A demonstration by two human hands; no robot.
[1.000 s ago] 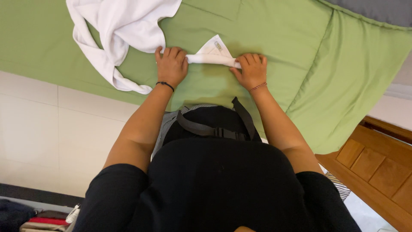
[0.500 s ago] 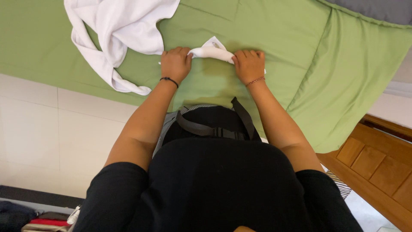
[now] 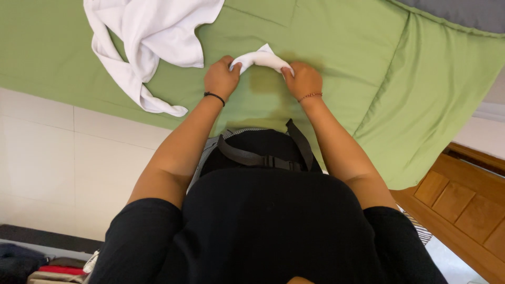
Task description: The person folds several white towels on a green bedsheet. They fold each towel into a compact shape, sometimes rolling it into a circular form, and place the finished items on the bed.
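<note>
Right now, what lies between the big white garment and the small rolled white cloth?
Head view: the left hand gripping the small rolled white cloth, plus bare green sheet beside the big white garment.

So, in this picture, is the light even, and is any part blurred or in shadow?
Head view: soft, even light, no glare. A faint shadow darkens the green sheet below the small white cloth held by the left hand and right hand. Hands and the white garment look sharp; the sheet's edge slants across the frame.

I see soft white cloth [image 3: 261, 57], a matt green sheet [image 3: 336, 47] faintly creased, glossy white tiles [image 3: 63, 158], and smooth varnished wood [image 3: 463, 205].
</note>
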